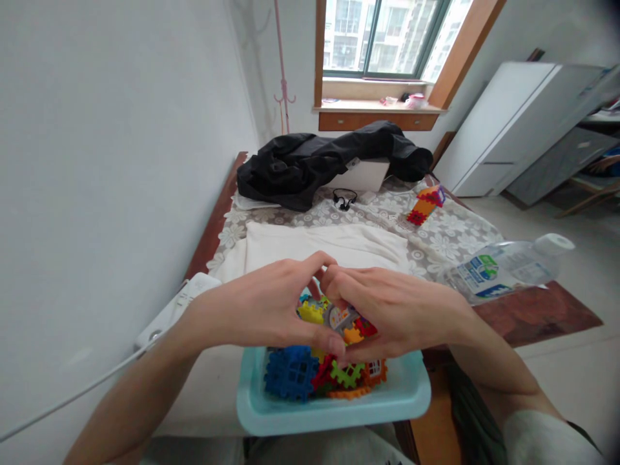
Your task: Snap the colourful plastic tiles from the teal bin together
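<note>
Left hand (274, 303), right hand (397, 307) — above toothed tiles (292, 373).

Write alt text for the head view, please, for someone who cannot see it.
A person's left hand and right hand are close together over a light-blue tray of colourful toothed pieces. Beyond it, a flowered tablecloth bears a white cloth, black fabric and an orange-and-red build; a clear bottle is at right.

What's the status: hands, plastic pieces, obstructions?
Left hand and right hand together over turquoise tray; grip unclear. Colorful plastic pieces in tray, partly hidden by hands. Clear bottle beyond right forearm.
</note>
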A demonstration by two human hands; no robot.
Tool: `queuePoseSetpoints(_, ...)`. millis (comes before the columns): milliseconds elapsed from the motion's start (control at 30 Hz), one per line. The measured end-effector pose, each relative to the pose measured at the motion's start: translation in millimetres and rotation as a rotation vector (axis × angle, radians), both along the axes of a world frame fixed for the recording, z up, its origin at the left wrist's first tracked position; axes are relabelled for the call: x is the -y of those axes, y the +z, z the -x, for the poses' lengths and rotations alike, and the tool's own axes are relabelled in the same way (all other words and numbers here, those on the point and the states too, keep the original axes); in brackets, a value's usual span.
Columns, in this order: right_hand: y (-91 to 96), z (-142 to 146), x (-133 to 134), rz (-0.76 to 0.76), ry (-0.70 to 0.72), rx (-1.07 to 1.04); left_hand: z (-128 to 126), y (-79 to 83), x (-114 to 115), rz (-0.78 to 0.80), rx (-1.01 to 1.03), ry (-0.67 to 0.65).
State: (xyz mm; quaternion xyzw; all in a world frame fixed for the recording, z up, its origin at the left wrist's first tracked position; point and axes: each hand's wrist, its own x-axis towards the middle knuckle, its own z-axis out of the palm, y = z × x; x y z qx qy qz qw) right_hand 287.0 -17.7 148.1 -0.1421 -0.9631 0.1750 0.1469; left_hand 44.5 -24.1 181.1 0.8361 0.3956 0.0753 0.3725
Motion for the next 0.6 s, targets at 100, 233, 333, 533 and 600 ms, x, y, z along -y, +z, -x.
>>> queuePoseSetpoints(100,-1.1,2,-1,-0.085,-0.016,-0.07,-9,-7.8,-5,0.01,0.112,0.004)
queuePoseSetpoints(233,-5.8,5,-4,-0.172,-0.054,-0.049,-14,-10.2,-6,-0.002,0.133,0.028)
queuePoseSetpoints(333,-8.3,6,-4,-0.185,-0.065,0.056,-13,-8.0,-5,-0.009,0.04,0.008)
queuePoseSetpoints(533,-1.2,3,-1,-0.059,-0.012,0.121,-5,-8.1,-2,-0.011,-0.207,-0.085)
queuePoseSetpoints(600,0.4,3,-1,0.007,0.038,0.08,-3,-8.3,0,-0.039,-0.241,-0.098)
